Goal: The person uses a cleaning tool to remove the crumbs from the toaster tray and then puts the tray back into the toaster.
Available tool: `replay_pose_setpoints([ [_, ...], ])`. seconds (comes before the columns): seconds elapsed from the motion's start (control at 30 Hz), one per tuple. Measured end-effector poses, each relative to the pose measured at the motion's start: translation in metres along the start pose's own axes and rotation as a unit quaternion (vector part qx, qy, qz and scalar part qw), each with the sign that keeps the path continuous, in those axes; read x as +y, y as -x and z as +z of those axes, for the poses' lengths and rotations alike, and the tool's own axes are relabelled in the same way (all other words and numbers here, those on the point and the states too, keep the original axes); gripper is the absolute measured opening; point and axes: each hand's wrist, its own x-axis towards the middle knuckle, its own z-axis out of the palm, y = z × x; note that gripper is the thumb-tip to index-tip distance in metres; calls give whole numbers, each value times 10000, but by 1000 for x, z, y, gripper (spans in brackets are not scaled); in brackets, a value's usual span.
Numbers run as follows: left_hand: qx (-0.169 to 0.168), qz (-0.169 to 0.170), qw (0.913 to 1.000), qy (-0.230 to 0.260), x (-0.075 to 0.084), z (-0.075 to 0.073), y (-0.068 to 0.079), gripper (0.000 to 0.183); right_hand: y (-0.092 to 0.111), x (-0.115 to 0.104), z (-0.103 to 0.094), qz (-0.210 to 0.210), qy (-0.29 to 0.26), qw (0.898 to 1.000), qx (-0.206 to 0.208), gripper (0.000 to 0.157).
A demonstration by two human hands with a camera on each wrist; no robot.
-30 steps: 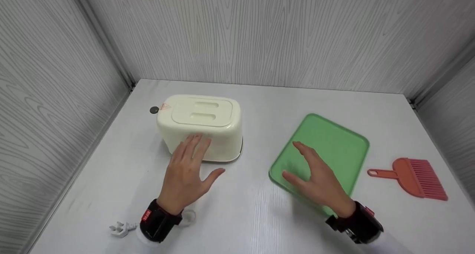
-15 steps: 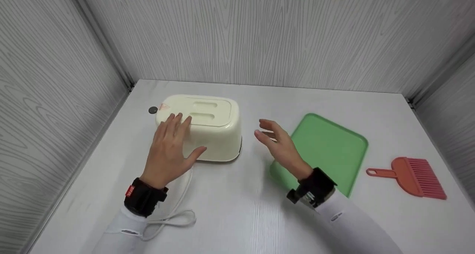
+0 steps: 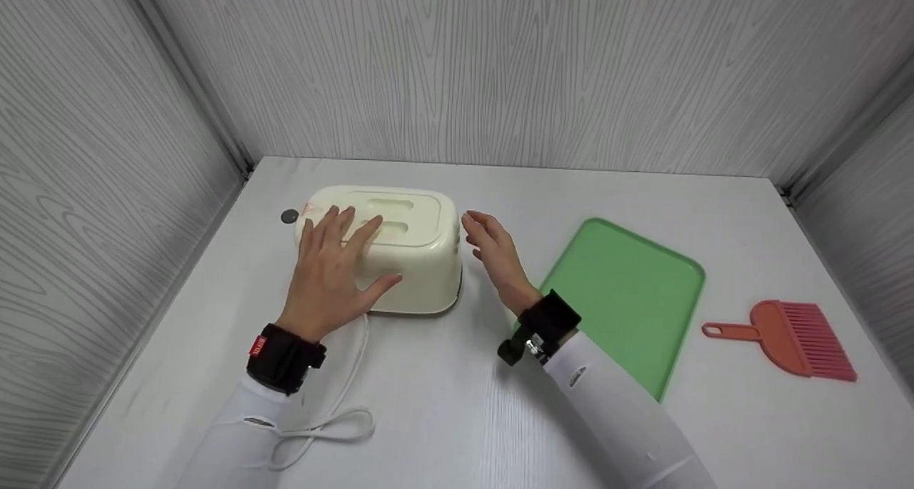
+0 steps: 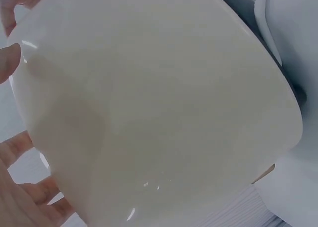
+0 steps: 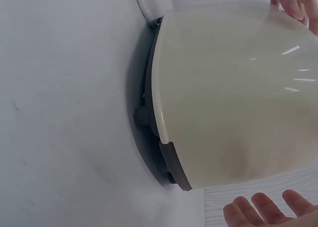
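A cream toaster (image 3: 414, 278) stands at the left of the table, two slot-shaped hollows in its top. My left hand (image 3: 321, 278) lies spread over its near left side, fingers reaching across the top face and thumb along the front. Beside the toaster's right end is my right hand (image 3: 500, 257), fingertips right at that end and fingers loosely bent. The toaster's smooth wall (image 4: 164, 98) fills most of the left wrist view. In the right wrist view, its end wall (image 5: 223, 98) rises from a dark base, with fingers (image 5: 268, 207) close by.
Right of centre lies a green tray (image 3: 628, 289), partly behind my right forearm. An orange-red brush (image 3: 778, 339) lies farther right. A white cord (image 3: 350, 382) loops from the toaster toward the front. Wood-grain panels (image 3: 500, 68) close in the back and sides.
My left hand has moved forward and slightly left, from in front of the toaster to over its top. My right hand has travelled left from above the tray to the toaster's right end.
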Motion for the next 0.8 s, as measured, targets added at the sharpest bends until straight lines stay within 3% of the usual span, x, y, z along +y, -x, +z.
replay_pose_setpoints([
  [0.23, 143, 97, 9997, -153, -5, 6, -2, 76, -17, 0, 11, 131, -269, 9986, -444, 62],
  [0.47, 250, 274, 9983, -440, -8, 14, 1, 85, -23, -2, 24, -26, 104, 9963, -854, 71],
  [0.8, 334, 403, 9972, -531, -8, 20, 1, 88, -24, 0, 23, -52, 512, 9948, -875, 70],
])
